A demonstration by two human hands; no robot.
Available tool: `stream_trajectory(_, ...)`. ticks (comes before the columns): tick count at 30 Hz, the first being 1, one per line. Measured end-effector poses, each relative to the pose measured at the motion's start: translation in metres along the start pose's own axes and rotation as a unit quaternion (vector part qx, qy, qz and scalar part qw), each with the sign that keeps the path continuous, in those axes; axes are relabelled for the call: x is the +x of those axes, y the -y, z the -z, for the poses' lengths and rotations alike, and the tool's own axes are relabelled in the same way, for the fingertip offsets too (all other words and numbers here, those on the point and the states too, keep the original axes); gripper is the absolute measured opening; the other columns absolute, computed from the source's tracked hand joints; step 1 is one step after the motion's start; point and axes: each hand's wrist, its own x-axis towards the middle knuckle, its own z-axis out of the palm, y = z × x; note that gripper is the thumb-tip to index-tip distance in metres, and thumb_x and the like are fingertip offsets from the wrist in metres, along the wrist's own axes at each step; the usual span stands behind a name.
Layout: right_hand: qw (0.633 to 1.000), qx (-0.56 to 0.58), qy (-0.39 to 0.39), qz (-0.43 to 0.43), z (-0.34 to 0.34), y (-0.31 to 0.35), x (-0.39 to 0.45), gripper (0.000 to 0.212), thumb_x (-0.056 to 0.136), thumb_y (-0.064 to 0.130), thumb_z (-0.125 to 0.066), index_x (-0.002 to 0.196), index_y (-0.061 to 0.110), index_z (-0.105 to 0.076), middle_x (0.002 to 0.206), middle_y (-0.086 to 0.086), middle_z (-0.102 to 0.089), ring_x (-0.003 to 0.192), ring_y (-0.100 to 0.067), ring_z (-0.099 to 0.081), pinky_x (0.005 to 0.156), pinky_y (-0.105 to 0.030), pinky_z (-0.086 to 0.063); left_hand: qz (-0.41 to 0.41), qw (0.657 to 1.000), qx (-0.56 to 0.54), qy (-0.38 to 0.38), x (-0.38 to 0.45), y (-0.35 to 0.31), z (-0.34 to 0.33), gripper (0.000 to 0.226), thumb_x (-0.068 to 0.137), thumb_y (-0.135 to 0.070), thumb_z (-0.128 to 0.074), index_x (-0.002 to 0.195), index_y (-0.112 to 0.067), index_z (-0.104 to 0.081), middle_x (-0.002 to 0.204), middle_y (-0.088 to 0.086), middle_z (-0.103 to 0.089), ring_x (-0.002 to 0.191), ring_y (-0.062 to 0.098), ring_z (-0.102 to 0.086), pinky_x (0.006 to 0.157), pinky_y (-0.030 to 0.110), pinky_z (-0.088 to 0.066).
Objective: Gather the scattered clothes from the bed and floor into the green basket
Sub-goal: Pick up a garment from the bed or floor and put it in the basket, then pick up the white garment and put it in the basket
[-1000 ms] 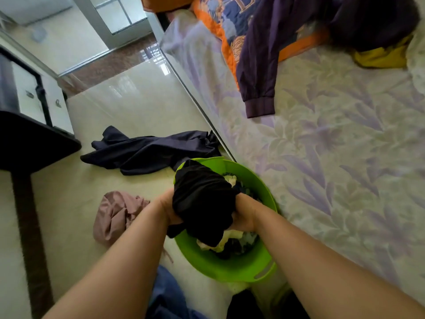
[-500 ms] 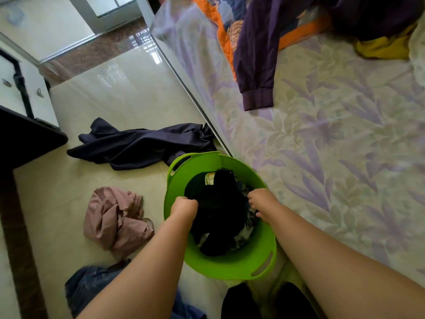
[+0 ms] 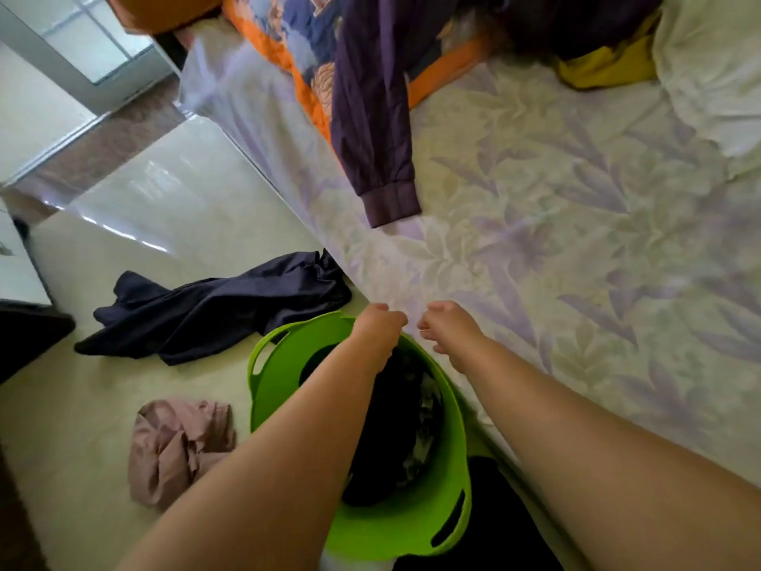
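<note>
Beside the bed (image 3: 576,249), head view: green basket (image 3: 420,525) part-filled with dark clothes. Both hands, left (image 3: 381,323) and right (image 3: 447,325), loosely curled, empty. Purple jacket (image 3: 370,117) on the bed: soft, light; bunch it mid-body.

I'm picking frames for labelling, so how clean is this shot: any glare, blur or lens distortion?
Head view: bright glare streaks on the glossy pale tiled floor; strong wide-angle bending along the edge of the floral-sheeted bed; slight motion blur on the left hand and right hand; the round green plastic basket is evenly lit and sharp enough.
</note>
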Motion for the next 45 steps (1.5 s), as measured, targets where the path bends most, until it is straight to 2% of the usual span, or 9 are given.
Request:
stream_trajectory(2,0.999,0.037,-0.009,0.004,0.024,0.018,0.010,0.053,0.083,0.016,-0.053,0.136,0.019,-0.047,0.115,-0.008,-0.065,0.107,-0.025,-0.062,0.096,-0.041,-0.050,-0.018,1.000,0.016,-0.008,0.004,-0.029,-0.016,0.070,0.076,-0.032,-0.053,0.140,-0.006,-0.043,0.122,0.020,-0.059,0.092,0.032,-0.058,0.074,0.037,-0.047)
stream_trajectory(6,0.997,0.062,-0.024,0.028,0.077,0.052,0.031,0.042,0.080,0.016,-0.052,0.122,0.019,-0.057,0.114,-0.016,-0.066,0.101,-0.026,-0.063,0.083,-0.037,-0.049,-0.059,0.998,-0.001,-0.001,0.002,-0.098,-0.054,0.056,0.089,-0.021,-0.055,0.143,-0.019,-0.039,0.105,0.012,-0.059,0.084,0.025,-0.054,0.061,0.029,-0.040)
stream_trajectory(16,0.972,-0.035,-0.210,0.095,0.291,0.138,0.128,0.044,0.089,0.020,-0.054,0.133,0.016,-0.051,0.132,-0.012,-0.056,0.118,-0.029,-0.056,0.086,-0.028,-0.042,-0.126,0.990,0.020,0.066,0.046,-0.272,-0.177,0.052,0.095,-0.015,-0.051,0.144,-0.021,-0.037,0.107,0.007,-0.061,0.089,0.022,-0.060,0.066,0.028,-0.043)
stream_trajectory(21,0.942,-0.168,-0.279,0.081,0.386,0.141,0.187,0.057,0.089,0.022,-0.056,0.143,0.016,-0.039,0.152,-0.013,-0.027,0.128,-0.036,-0.047,0.099,-0.037,-0.044,-0.116,0.988,0.030,0.096,0.077,-0.316,-0.225,0.052,0.097,-0.013,-0.052,0.146,-0.019,-0.035,0.113,0.009,-0.061,0.098,0.025,-0.061,0.088,0.038,-0.048)
stream_trajectory(26,0.913,-0.303,-0.268,0.043,0.446,0.142,0.222,0.060,0.089,0.033,-0.061,0.144,0.026,-0.038,0.161,-0.011,0.012,0.140,-0.035,-0.032,0.111,-0.037,-0.034,-0.120,0.986,0.045,0.110,0.103,-0.334,-0.256,0.052,0.097,-0.016,-0.051,0.146,-0.020,-0.035,0.114,0.009,-0.062,0.099,0.025,-0.062,0.088,0.038,-0.047)
stream_trajectory(32,0.914,-0.237,-0.321,0.075,0.467,0.141,0.259,0.055,0.084,0.016,-0.064,0.135,0.008,-0.046,0.140,-0.012,-0.043,0.125,-0.034,-0.049,0.101,-0.037,-0.043,-0.125,0.986,0.043,0.104,0.131,-0.347,-0.284,0.044,0.099,-0.016,-0.045,0.142,-0.020,-0.039,0.110,0.008,-0.063,0.097,0.025,-0.062,0.090,0.039,-0.046)
stream_trajectory(36,0.900,-0.230,-0.350,0.123,0.468,0.122,0.258,0.026,0.085,0.014,-0.062,0.111,0.014,-0.066,0.116,-0.008,-0.065,0.109,-0.030,-0.061,0.088,-0.031,-0.047,-0.113,0.988,0.037,0.101,0.131,-0.345,-0.300,0.039,0.100,-0.021,-0.044,0.139,-0.021,-0.042,0.110,0.007,-0.063,0.096,0.025,-0.062,0.093,0.040,-0.046)
stream_trajectory(40,0.926,-0.247,-0.260,0.119,0.452,0.112,0.240,0.036,0.082,0.023,-0.067,0.113,0.012,-0.053,0.094,-0.006,-0.059,0.092,-0.028,-0.060,0.074,-0.031,-0.042,-0.108,0.988,0.053,0.098,0.125,-0.354,-0.313,0.038,0.100,-0.035,-0.045,0.135,-0.021,-0.046,0.116,0.006,-0.063,0.111,0.026,-0.061,0.099,0.042,-0.046)
stream_trajectory(45,0.926,-0.305,-0.117,0.191,0.399,0.083,0.191,0.032,0.090,0.030,-0.055,0.121,0.024,-0.059,0.117,-0.002,-0.066,0.110,-0.024,-0.061,0.085,-0.027,-0.044,-0.128,0.983,0.102,0.082,0.111,-0.361,-0.325,0.057,0.083,-0.063,-0.055,0.116,-0.017,-0.057,0.116,0.006,-0.066,0.105,0.028,-0.064,0.089,0.041,-0.052)
